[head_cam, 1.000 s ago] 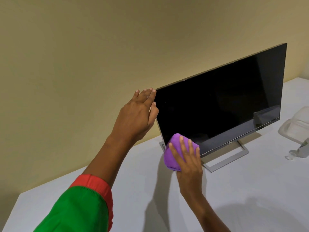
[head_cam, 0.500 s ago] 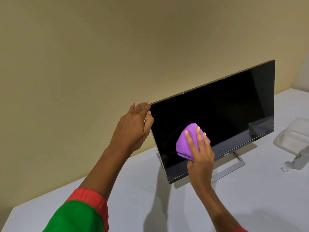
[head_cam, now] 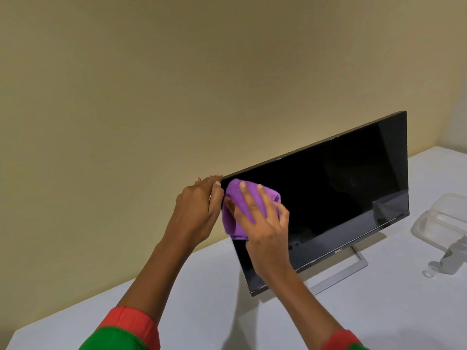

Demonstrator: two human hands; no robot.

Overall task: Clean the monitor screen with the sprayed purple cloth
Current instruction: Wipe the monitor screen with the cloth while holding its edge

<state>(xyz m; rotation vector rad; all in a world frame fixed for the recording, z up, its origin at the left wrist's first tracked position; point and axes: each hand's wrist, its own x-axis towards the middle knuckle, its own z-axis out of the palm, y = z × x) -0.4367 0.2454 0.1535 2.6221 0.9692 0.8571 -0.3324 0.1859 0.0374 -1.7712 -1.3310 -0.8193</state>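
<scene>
A black flat monitor [head_cam: 341, 193] stands on a silver frame foot on the white table [head_cam: 202, 311], tilted back toward the beige wall. My left hand [head_cam: 199, 210] grips the monitor's upper left corner, fingers over the top edge. My right hand [head_cam: 262, 221] presses a bunched purple cloth [head_cam: 237, 210] flat against the upper left part of the screen, fingers spread over it. The cloth touches the glass right beside my left hand.
A clear plastic container [head_cam: 439, 223] lies on the table at the right edge. In front of it a small clear spray bottle [head_cam: 452, 258] lies on its side. The wall runs close behind the monitor.
My right hand has carried the cloth up the screen from the lower left corner to the upper left corner. My left hand has kept its hold on the corner.
</scene>
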